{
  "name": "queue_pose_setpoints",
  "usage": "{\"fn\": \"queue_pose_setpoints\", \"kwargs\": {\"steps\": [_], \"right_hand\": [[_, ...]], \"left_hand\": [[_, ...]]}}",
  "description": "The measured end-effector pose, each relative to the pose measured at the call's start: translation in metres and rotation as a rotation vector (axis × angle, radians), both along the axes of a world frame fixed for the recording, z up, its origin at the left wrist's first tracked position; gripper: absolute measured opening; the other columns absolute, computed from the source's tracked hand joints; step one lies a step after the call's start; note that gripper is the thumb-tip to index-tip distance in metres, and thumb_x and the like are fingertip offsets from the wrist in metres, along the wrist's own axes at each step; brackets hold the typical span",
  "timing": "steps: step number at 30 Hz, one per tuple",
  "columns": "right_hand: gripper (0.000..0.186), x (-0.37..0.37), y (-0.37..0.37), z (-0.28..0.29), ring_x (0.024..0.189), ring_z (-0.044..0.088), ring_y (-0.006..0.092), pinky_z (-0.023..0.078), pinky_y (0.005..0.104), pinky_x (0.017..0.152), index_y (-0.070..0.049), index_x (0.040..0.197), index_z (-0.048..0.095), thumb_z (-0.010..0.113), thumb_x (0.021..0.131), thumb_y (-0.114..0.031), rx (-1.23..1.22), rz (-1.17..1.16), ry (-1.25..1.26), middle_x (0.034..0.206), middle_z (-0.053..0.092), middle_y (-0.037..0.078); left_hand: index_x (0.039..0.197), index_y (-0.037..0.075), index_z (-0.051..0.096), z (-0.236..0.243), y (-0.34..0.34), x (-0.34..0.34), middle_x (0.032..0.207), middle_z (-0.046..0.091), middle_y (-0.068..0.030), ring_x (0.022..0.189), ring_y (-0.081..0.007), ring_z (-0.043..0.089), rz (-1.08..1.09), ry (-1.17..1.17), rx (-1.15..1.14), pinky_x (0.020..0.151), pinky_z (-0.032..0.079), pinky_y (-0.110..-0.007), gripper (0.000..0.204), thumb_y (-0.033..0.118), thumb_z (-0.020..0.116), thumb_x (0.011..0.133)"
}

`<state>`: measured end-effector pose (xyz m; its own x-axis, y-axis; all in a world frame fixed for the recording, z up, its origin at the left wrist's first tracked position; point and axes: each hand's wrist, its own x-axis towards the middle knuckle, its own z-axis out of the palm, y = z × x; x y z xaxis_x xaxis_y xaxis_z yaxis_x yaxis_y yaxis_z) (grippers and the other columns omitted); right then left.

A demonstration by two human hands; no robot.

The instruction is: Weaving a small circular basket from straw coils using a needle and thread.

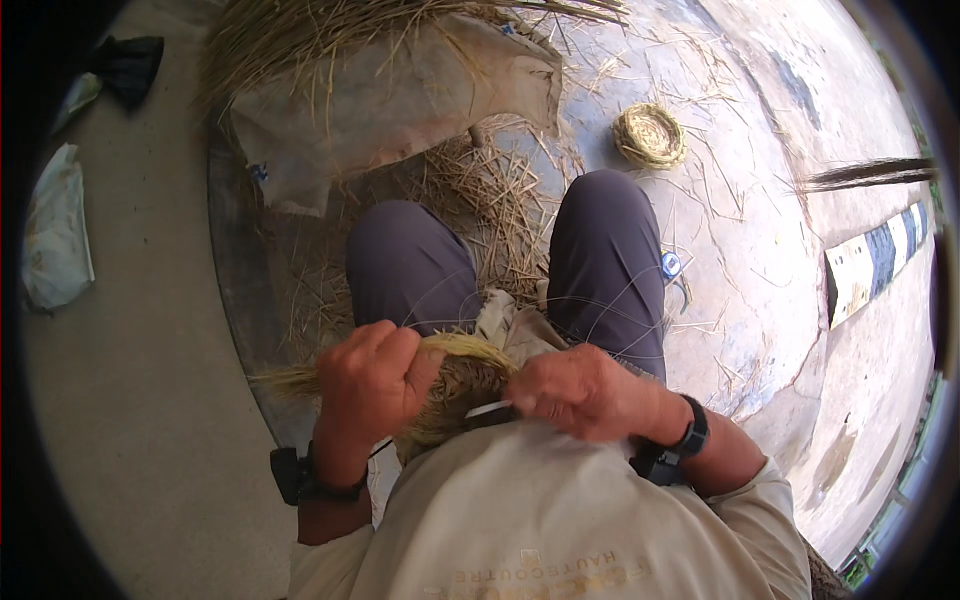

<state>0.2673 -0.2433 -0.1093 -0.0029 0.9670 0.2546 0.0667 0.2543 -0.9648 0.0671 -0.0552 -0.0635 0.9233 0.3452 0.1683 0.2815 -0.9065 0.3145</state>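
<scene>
In my lap lies a coiled straw basket (458, 395), partly hidden by my hands and shirt. My left hand (378, 375) is closed around a bundle of straw (462, 345) along its rim, and loose straw ends stick out to the left of the fist. On the right side of the rim, my right hand (575, 392) is closed, somewhat blurred. From its fingers a thin, pale, flat tool (488, 409) points left across the basket; its exact kind does not show. Fine cord loops (615, 300) run over my thighs.
A small round straw basket (650, 136) sits beyond my right knee. Long straw lies on a grey sheet (400, 95) ahead, with scattered stalks (495, 200) below. A blue-and-white round object (671, 264) is beside my right thigh. White bag (60, 230) at left; striped block (878, 260) at right.
</scene>
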Motion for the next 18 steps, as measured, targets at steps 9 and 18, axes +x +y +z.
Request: {"fn": "queue_pose_setpoints", "kwargs": {"steps": [9, 18], "right_hand": [[0.014, 0.015, -0.013, 0.008, 0.086, 0.07, 0.0333, 0.055, 0.0393, 0.077, -0.002, 0.114, 0.065, 0.065, 0.101, -0.006, -0.221, -0.015, 0.134, 0.097, 0.069, 0.014], [0.019, 0.025, -0.002, 0.007, 0.083, 0.069, 0.0285, 0.054, 0.0365, 0.075, 0.0, 0.119, 0.066, 0.064, 0.102, -0.007, -0.261, -0.183, -0.006, 0.097, 0.069, 0.016]], "left_hand": [[0.078, 0.005, 0.066, -0.001, 0.004, -0.005, 0.066, 0.056, -0.0108, 0.056, -0.0311, 0.059, 0.038, 0.03, -0.055, 0.048, 0.044, -0.041, 0.032, 0.029, 0.073, 0.096], [0.079, 0.004, 0.067, 0.002, 0.004, -0.008, 0.066, 0.055, -0.0105, 0.055, -0.0294, 0.057, -0.019, -0.001, -0.03, 0.047, 0.042, -0.041, 0.031, 0.03, 0.072, 0.095]]}}
